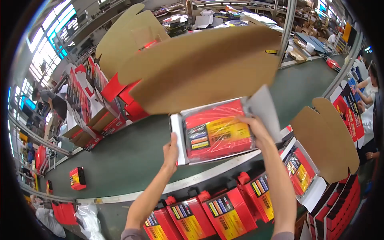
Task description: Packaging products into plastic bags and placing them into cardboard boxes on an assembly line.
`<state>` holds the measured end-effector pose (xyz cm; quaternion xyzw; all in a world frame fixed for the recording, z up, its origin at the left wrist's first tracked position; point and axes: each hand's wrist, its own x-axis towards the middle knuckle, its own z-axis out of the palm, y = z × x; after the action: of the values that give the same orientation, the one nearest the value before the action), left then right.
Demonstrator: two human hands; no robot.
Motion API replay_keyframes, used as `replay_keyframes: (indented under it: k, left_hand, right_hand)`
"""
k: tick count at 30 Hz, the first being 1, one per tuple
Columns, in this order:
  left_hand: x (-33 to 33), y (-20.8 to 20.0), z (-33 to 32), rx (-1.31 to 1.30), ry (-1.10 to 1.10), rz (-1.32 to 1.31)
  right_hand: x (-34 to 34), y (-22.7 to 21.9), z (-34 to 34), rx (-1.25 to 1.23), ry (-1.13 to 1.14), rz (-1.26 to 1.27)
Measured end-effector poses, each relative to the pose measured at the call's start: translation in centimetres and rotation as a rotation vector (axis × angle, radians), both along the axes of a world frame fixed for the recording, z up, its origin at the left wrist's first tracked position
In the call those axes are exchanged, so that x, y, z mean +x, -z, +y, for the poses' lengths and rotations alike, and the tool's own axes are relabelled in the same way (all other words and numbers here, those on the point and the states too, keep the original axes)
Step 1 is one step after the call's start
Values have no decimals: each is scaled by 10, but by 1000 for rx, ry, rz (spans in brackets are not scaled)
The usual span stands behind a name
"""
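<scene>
Red unit [219,130], wrapped in clear plastic [198,150], is set inside an open box [179,140], and the box is held over the near side of the green worktop [132,156]. Whether any of the weight is taken by the worktop cannot be told. The white left wall of the box is gripped by the left hand [171,151]. Fingers of the right hand [259,132] are laid on the far right part of the unit; whether it is pinched or only pressed cannot be told. Behind the box, a big brown flap [208,76] is raised, and at the right a white side flap [264,110] is stood up. It seems that the unit is being fitted into the box. For the next move, the unit needs to be sat snugly, the plastic needs to be tucked in, and the right hand needs to be lifted out before any flap is folded. Below the pale strip [192,183], a row of red units [226,212] is lined up. At the right, a second open box [315,195] is placed, with another unit laid inside.
</scene>
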<state>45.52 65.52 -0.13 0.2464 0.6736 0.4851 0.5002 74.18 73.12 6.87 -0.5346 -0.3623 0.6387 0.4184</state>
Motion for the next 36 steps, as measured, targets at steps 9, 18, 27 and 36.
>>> replay_keyframes:
  k: [9, 18, 27, 36]
  left_hand:
    - [-21, 124, -29, -164, -175, 798]
    - [65, 8, -23, 596, -44, 611]
    - [312, 4, 41, 500, 1110, 506]
    - [381, 72, 72, 148, 1360, 523]
  right_hand:
    - [-76, 86, 74, -3, -269, -326]
    - [-11, 4, -16, 706, -272, -673]
    - [181, 7, -334, 246, 1168, -647]
    - [186, 103, -318, -103, 1358, -234]
